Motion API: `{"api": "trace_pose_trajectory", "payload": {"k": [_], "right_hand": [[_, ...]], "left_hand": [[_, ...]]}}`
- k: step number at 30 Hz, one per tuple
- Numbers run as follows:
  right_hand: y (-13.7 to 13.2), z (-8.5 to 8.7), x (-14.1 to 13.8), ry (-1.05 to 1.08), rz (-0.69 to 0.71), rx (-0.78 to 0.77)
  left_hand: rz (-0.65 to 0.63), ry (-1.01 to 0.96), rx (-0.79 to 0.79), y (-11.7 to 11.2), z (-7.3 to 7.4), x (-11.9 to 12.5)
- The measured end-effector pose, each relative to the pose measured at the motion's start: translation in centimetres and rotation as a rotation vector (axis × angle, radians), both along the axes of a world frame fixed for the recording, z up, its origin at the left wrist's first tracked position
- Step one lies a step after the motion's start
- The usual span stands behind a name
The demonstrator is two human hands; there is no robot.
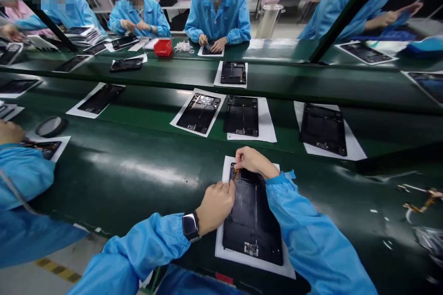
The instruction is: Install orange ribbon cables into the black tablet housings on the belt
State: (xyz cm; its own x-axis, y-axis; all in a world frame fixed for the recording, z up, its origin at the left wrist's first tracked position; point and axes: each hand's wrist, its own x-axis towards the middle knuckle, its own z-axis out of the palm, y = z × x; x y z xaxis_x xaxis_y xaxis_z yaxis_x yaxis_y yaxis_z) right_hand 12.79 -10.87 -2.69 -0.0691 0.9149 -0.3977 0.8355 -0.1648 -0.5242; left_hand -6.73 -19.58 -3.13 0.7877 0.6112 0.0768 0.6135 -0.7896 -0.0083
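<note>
A black tablet housing (252,221) lies on a white sheet (221,244) on the green bench in front of me. My left hand (216,205), with a watch at the wrist, is at the housing's left edge, its fingers closed around the lower end of an orange flex cable (236,175). My right hand (254,160) reaches over the top left corner, thumb and fingers pinched at the cable's upper end. The fingertips cover part of the cable. A small circuit part shows at the housing's bottom edge.
More tablet housings on sheets (242,115) lie across the belt beyond. Loose flex cables (427,200) lie at the right. A roll of tape (51,126) and a co-worker's arm (24,175) are at the left. Co-workers sit opposite, near a red bin (163,48).
</note>
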Motion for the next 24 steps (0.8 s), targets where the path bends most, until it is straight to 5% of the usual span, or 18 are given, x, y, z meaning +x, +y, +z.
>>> {"api": "trace_pose_trajectory", "payload": {"k": [5,9,24], "right_hand": [[-0.1,1.2,0.4,-0.183,0.003,-0.007],[-1.3,1.3,0.2,-0.257,0.061,0.046],[-3.7,-0.1,0.8,-0.213,0.130,0.298]], "left_hand": [[0.023,0.191,-0.111,-0.3,2.5,1.0],[-0.040,0.140,-0.088,-0.5,2.9,1.6],[-0.305,-0.445,0.122,1.5,-2.7,-1.2]]}}
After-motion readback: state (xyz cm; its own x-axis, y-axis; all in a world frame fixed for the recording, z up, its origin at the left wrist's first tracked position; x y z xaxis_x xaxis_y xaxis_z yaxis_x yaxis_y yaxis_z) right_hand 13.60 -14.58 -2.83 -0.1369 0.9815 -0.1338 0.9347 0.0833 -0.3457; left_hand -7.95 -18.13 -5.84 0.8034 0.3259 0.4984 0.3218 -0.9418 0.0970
